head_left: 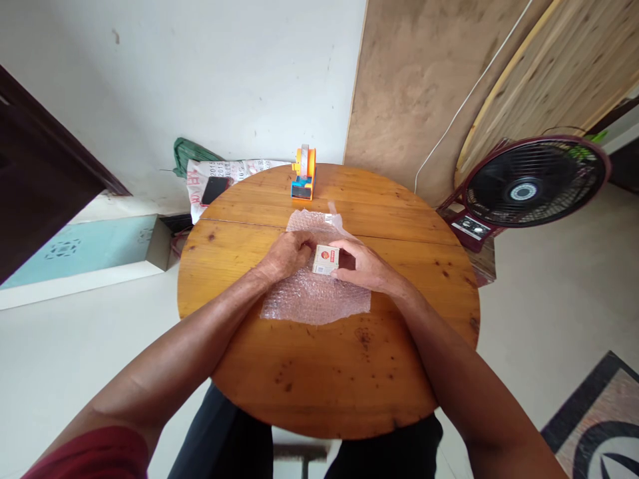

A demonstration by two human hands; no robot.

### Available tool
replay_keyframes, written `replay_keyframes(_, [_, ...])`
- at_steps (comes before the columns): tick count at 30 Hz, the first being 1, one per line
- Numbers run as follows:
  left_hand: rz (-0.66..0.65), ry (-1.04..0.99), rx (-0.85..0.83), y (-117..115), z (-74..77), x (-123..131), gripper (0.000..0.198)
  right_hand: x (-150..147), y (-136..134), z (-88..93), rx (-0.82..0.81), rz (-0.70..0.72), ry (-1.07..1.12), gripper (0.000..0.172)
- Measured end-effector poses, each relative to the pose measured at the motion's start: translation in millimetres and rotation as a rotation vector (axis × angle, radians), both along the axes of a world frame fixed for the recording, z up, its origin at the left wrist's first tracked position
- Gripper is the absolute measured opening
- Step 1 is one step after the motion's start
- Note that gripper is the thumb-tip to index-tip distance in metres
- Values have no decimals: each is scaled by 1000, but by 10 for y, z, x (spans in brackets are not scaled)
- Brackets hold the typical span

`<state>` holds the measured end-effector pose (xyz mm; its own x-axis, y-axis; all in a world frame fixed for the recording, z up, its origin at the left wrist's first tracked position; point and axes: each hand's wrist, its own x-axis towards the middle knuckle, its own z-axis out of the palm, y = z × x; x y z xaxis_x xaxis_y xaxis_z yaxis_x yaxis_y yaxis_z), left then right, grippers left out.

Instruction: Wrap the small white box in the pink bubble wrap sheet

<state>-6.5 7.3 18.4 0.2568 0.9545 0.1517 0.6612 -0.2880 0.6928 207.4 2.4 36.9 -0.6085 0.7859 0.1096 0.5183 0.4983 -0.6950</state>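
Observation:
A small white box [326, 260] with a red printed mark sits over a sheet of bubble wrap [314, 299] on the round wooden table. My right hand [366, 266] grips the box from its right side, thumb below and fingers along the far edge. At the box's left side is my left hand [291, 255], its fingers curled in against the bubble wrap. What those fingers pinch, if anything, is hidden. A strip of clear tape [332, 208] shows at the wrap's far edge.
An orange and blue tape dispenser [303, 179] stands at the far edge of the wooden table [319, 372]. To the right is a dark red fan [524, 189]. A phone [214, 191] lies on a printed white sack [197, 211] beyond the table's left edge.

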Motion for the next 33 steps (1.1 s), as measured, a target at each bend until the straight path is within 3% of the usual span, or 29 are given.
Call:
replay_keyframes(12, [2, -5, 0, 4, -28, -8, 30, 4, 7, -3, 43, 15, -16, 43])
replay_keyframes(33, [8, -4, -19, -1, -3, 1, 31, 14, -7, -39, 54, -9, -12, 54])
